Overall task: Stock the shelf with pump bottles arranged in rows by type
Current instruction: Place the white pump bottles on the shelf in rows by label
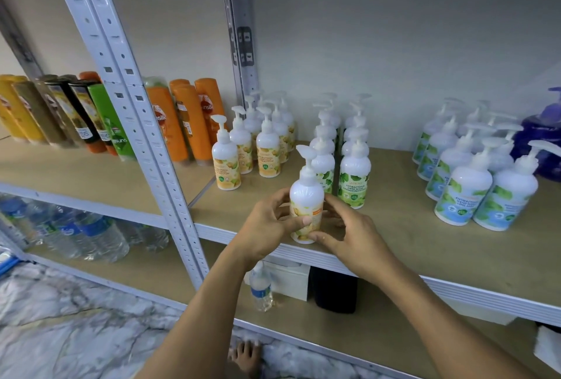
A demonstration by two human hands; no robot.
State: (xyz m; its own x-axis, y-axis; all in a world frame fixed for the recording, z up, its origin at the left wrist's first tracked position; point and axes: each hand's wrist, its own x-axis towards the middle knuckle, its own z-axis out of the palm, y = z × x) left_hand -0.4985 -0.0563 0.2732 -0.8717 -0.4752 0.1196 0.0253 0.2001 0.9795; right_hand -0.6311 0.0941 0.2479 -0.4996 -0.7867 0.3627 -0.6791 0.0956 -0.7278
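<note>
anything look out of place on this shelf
One yellow-label bottle, gripped by the left hand and right hand, is at the shelf front edge before the green-label rows, apart from its yellow-label rows. Nothing spilled or tipped.

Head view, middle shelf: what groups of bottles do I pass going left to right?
Yellow shampoo bottles, dark shampoo bottles, green shampoo bottle, orange shampoo bottles, yellow-label pump bottles, green-label pump bottles, blue-label pump bottles, purple pump bottle. Held bottle omitted.
</note>
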